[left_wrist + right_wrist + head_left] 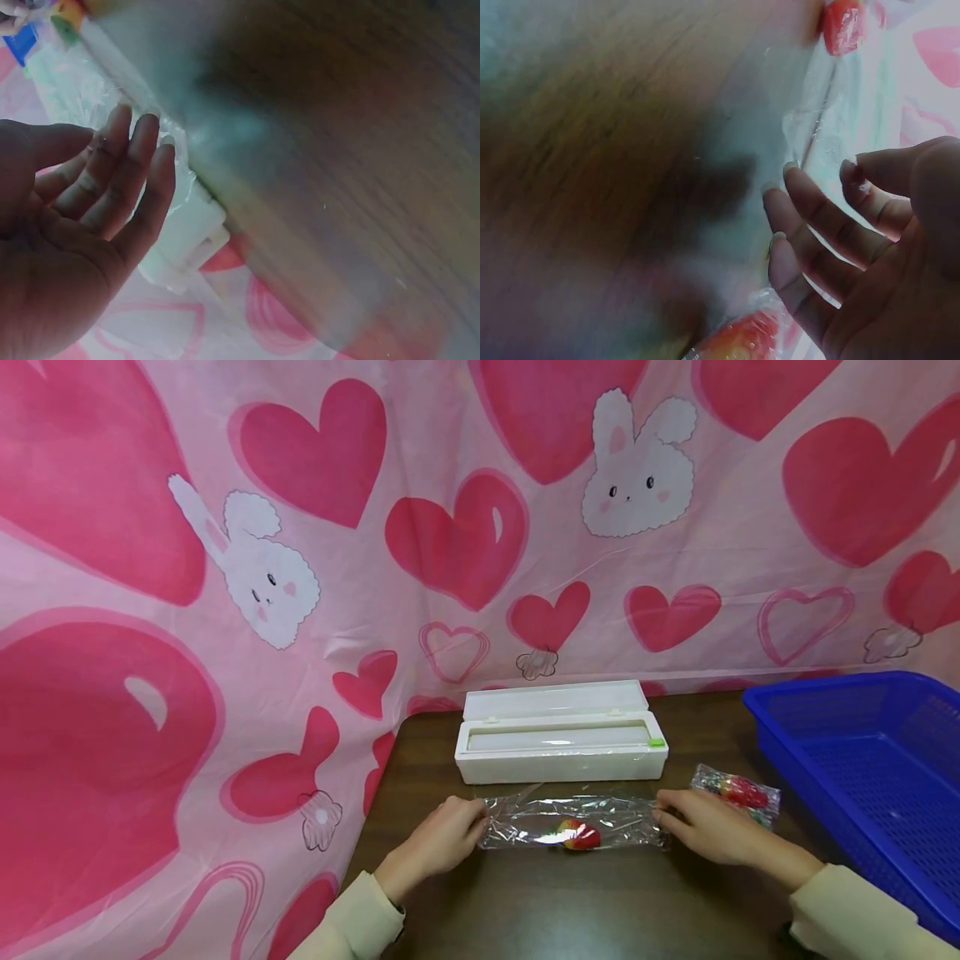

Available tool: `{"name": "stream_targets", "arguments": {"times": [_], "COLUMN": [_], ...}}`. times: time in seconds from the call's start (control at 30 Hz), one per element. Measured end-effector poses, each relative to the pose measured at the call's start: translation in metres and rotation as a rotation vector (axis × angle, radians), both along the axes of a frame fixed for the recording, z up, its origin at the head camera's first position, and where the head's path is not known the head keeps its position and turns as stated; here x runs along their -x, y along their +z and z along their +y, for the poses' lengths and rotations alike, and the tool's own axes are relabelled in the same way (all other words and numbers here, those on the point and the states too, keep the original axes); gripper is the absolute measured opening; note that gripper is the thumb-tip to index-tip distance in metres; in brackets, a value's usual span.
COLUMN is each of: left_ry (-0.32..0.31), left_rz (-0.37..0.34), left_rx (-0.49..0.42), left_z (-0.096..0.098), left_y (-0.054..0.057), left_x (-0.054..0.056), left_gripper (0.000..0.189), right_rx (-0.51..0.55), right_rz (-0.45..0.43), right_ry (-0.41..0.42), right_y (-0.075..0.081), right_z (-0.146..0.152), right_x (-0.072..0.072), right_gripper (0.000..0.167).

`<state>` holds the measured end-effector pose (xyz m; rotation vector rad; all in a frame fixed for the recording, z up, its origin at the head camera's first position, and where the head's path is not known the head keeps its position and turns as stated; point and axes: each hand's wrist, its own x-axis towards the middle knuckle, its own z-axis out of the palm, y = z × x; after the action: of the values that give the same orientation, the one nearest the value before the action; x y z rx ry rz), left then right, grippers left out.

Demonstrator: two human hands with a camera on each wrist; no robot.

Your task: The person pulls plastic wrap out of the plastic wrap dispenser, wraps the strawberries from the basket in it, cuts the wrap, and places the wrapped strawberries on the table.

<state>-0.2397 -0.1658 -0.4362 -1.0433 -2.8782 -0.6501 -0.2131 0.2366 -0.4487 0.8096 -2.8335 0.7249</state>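
Between my two hands lies a strip of clear film [572,821], its long axis running left to right across the dark wood-grain table [585,902]. My left hand [442,841] meets the film's left end and my right hand [708,827] its right end, so each is equally near. The wrist views show straight, relaxed fingers [139,169] laid at the crinkled edge, not clenched; whether any pinch it I cannot tell. A small red strawberry [579,836] sits on the film's near edge, about midway between the hands. The film is thin, glossy and wrinkled. Just beyond it stands a long white plastic dispenser [561,745], lid up, parallel to the film. Right of my right hand lies another strawberry already wrapped [738,793], and further right a blue mesh basket [870,760].
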Motion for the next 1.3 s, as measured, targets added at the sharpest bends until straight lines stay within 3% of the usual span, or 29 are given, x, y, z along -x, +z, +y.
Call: {"name": "stream_targets", "arguments": {"times": [0.2, 0.47, 0.6, 0.77, 0.9, 1.03, 1.13, 1.2, 1.3], "left_ry": [0.039, 0.016, 0.013, 0.043, 0.028, -0.097, -0.158, -0.153, -0.105], "left_rz": [-0.021, 0.113, 0.121, 0.105, 0.132, 0.055, -0.049, -0.094, -0.146], "left_rx": [0.094, 0.185, 0.196, 0.141, 0.031, -0.035, 0.017, 0.066, 0.126], "left_z": [0.006, 0.008, 0.007, 0.004, 0.009, 0.034, 0.055, 0.062, 0.056], "left_y": [-0.01, -0.021, -0.022, -0.014, 0.002, 0.014, 0.009, 0.001, -0.007], "left_x": [0.007, 0.01, 0.01, 0.009, 0.004, 0.001, 0.003, 0.003, 0.002], "left_gripper": [0.013, 0.014, 0.011, 0.006, 0.008, 0.01, 0.01, 0.01, 0.01], "right_rx": [-0.026, -0.09, -0.117, -0.152, -0.106, 0.061, 0.131, 0.147, 0.148], "right_rz": [-0.063, -0.064, -0.064, -0.073, -0.008, -0.065, -0.171, -0.219, -0.293], "right_ry": [0.017, 0.002, -0.019, -0.065, -0.046, 0.111, 0.192, 0.208, 0.165], "right_y": [-0.007, -0.011, -0.009, 0.004, 0.023, 0.037, 0.025, 0.01, -0.005], "right_z": [-0.003, -0.009, -0.011, -0.011, -0.015, -0.035, -0.051, -0.055, -0.049], "right_x": [0.007, 0.006, 0.003, -0.002, -0.004, 0.001, 0.007, 0.011, 0.011], "right_gripper": [0.016, 0.023, 0.025, 0.016, 0.011, 0.008, 0.013, 0.015, 0.017]}}
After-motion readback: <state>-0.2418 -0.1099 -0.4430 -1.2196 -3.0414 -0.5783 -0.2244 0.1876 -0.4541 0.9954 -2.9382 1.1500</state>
